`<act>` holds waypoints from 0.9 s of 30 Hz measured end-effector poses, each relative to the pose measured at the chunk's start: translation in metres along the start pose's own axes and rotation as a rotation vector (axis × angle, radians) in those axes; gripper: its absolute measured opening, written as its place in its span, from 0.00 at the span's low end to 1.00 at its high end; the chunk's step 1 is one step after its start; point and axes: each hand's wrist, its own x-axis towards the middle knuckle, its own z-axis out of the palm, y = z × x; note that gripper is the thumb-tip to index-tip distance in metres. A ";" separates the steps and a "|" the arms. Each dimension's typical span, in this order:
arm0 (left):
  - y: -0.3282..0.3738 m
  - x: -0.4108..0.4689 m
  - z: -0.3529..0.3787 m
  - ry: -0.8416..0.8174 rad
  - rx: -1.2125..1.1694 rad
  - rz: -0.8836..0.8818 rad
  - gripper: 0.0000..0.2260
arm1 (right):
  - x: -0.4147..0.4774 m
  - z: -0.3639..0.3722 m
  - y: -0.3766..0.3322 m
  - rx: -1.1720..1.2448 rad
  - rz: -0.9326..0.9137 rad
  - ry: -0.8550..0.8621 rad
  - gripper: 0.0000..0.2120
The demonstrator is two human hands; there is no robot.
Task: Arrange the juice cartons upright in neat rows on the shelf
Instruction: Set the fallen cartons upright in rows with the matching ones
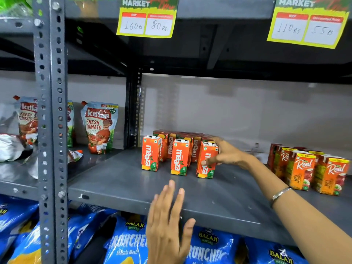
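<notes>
Three orange Maaza juice cartons stand upright in a front row on the grey shelf (118, 180): a left carton (150, 153), a middle carton (180, 159) and a right carton (206, 161). Behind them stands a back row of Maaza cartons (171, 139). My right hand (222, 154) grips the right carton, thumb on its front and fingers over its top and far side. My left hand (167, 220) hovers flat and open at the shelf's front edge, holding nothing.
Several orange Real apple juice cartons (302, 170) stand at the shelf's right. Kissan tomato pouches (100, 126) fill the neighbouring bay beyond a perforated steel upright (50, 111). Blue Balaji wafer bags (125, 244) lie on the shelf below. Price tags (146, 18) hang from the shelf above.
</notes>
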 end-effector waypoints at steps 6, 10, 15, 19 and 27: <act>-0.067 0.098 -0.034 0.251 -0.392 -0.550 0.31 | -0.015 0.003 0.023 0.039 0.168 -0.041 0.34; -0.125 0.147 -0.028 -0.336 -0.368 -0.745 0.46 | -0.020 0.015 0.027 0.120 0.155 -0.022 0.27; -0.145 0.150 -0.006 -0.741 -0.474 -0.653 0.39 | -0.010 0.033 0.021 0.175 0.167 0.085 0.25; -0.144 0.154 0.001 -0.665 -0.448 -0.557 0.34 | -0.001 0.044 0.020 0.117 0.148 0.175 0.24; -0.130 0.149 0.016 -0.622 -0.549 -0.539 0.28 | -0.001 0.052 0.014 0.089 0.094 0.239 0.23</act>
